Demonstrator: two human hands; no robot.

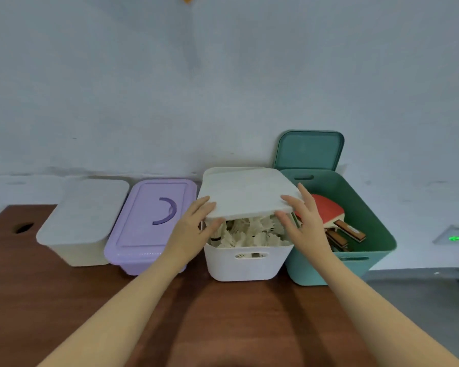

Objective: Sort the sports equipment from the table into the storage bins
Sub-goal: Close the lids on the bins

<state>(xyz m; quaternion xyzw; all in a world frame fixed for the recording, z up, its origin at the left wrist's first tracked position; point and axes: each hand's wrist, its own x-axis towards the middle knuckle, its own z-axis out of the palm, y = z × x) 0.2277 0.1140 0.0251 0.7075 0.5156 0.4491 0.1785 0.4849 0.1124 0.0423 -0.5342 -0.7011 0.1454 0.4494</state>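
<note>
Lid (245, 190) between both grips, tilted

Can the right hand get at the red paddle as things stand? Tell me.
Probably yes: the green bin is open, its lid propped behind, and the red paddle lies uncovered beside the right hand, which must first release the white lid.

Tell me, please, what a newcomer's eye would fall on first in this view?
First, the two hands: the left hand and right hand hold a white lid tilted over the white bin, which is full of shuttlecocks. Right of it, the open teal bin shows a red table tennis paddle; a purple lidded box sits left.
</note>
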